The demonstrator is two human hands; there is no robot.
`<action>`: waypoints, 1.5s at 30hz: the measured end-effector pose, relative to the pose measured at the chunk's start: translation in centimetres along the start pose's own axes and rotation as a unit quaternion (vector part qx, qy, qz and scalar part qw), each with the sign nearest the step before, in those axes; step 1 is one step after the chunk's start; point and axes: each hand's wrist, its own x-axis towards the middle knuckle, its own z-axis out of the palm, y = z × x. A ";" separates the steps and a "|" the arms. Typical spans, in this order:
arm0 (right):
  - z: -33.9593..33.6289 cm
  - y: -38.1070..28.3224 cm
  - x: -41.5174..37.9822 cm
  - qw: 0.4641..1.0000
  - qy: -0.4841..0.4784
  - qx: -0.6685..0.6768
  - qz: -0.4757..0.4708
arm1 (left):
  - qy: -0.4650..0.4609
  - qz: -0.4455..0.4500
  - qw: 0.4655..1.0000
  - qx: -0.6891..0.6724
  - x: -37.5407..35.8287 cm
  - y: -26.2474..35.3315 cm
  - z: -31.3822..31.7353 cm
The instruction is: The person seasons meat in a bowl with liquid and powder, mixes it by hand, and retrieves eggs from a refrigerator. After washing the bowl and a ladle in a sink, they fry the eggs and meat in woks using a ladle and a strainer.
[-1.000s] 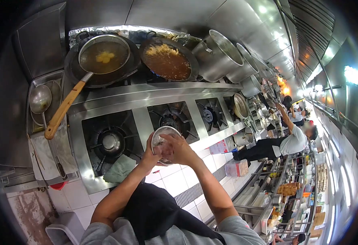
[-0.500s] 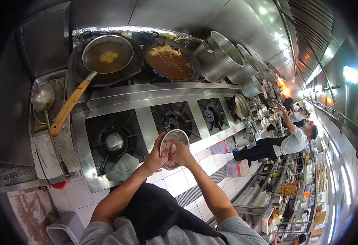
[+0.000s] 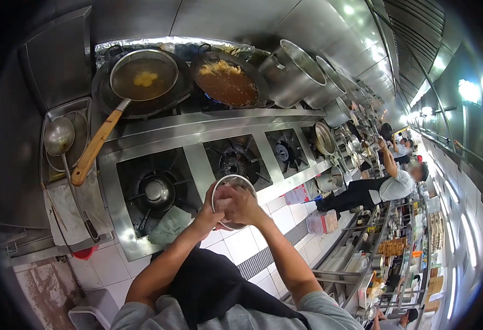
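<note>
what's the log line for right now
left hand grips metal bowl | right hand inside bowl, at pinkish contents | cloth on stove edge

Bright, cool white light fills the kitchen, strongest at the right, where round white ceiling lamps flare into hazy blobs and a row of long white light strips burns out to plain white. The brushed steel wall panels carry small glare spots near the hood and fall into dull grey toward the left. Pale streaks run along the shiny steel stove worktop; the black burner wells lie in shadow. The fisheye lens bends straight lines and blackens the corners, with a bluish fringe at right. Nearer surfaces look fairly crisp; distant shelves are small and soft.
</note>
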 end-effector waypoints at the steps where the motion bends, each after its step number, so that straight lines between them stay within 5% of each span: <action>1: 1.4 0.8 0.0 0.996 0.054 -0.041 -0.058 | -0.014 -0.003 1.000 -0.009 -0.1 0.0 0.1; 4: 1.6 -1.2 0.0 0.997 0.027 -0.006 0.068 | 0.020 -0.025 0.999 -0.022 -0.7 -0.7 -0.5; 6: 0.6 -2.3 0.4 0.998 0.044 -0.034 0.023 | 0.024 -0.040 0.999 -0.028 -0.8 -1.1 -1.0; 8: -1.0 -4.4 0.8 0.982 -0.015 -0.144 0.117 | 0.027 -0.055 0.997 -0.035 -0.7 -1.4 -1.4; 10: -0.1 -2.7 0.3 0.987 0.036 -0.140 0.075 | 0.038 0.032 0.998 0.033 -0.5 -1.4 -1.9; 12: -1.2 -3.2 0.6 0.998 0.019 -0.051 -0.038 | 0.034 0.026 0.998 0.038 -1.2 -0.2 -1.7; 14: -1.8 -4.2 1.0 0.998 -0.045 -0.054 -0.004 | 0.058 0.015 0.997 0.044 -1.7 0.5 -1.6; 18: -1.8 -5.5 1.7 0.999 0.028 -0.017 -0.014 | 0.069 0.094 0.993 0.013 -2.2 -0.2 -1.3; 23: 0.5 -5.4 2.0 0.972 0.188 -0.137 -0.026 | 0.169 0.253 0.933 0.190 -2.6 0.1 -0.5; 26: 2.2 -5.7 2.0 0.980 0.139 -0.136 -0.034 | 0.258 0.220 0.917 0.209 -2.3 -0.3 -0.6; 30: 2.4 -6.6 2.4 0.986 0.151 -0.071 0.019 | 0.215 0.242 0.909 0.264 -1.7 0.1 -1.4; 32: 1.4 -6.5 2.9 0.986 0.046 -0.143 0.067 | 0.197 0.223 0.921 0.250 -1.4 -0.3 -1.7; 36: 0.3 -5.6 3.6 0.965 0.148 -0.205 0.073 | 0.171 0.190 0.952 0.169 -2.0 0.2 -1.1; 43: 1.6 -4.0 3.5 0.954 0.001 -0.219 0.204 | 0.155 0.165 0.974 -0.017 -1.5 0.2 -0.4; 45: 1.2 -5.0 3.7 0.939 -0.072 -0.238 0.236 | 0.150 0.201 0.951 0.183 -1.3 -2.5 -1.9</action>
